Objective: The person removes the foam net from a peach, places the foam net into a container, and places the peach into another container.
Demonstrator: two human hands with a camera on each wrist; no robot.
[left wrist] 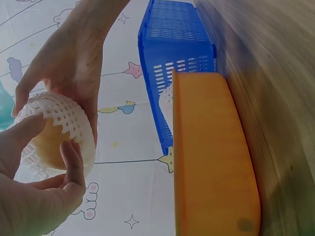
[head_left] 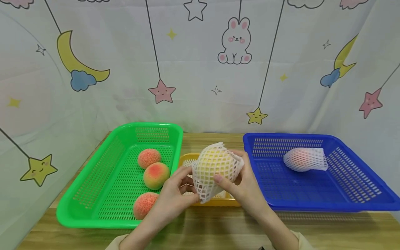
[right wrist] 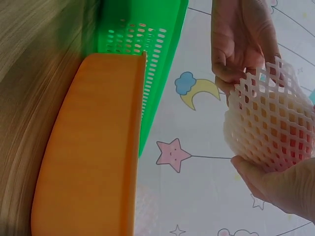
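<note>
Raised above the yellow-orange basket (head_left: pixel 232 202) is a yellowish peach (left wrist: pixel 49 145) in a white foam net sleeve (head_left: pixel 212 163). My left hand (head_left: pixel 176 196) pinches the sleeve's edge at the left, thumb and fingertips at its opening, where bare peach shows in the left wrist view. From the other side my right hand (head_left: pixel 248 189) grips the netted peach, with its thumb pressed across the front of the mesh. In the right wrist view some red skin shows through the sleeve (right wrist: pixel 270 123).
At left, a green basket (head_left: pixel 67 208) holds three bare peaches (head_left: pixel 157 176). A blue basket (head_left: pixel 265 205) at right holds one netted peach (head_left: pixel 304 159). White netting lies inside the yellow-orange basket between them. Behind the wooden table (head_left: pixel 218 225) hangs a printed curtain (head_left: pixel 200 69).
</note>
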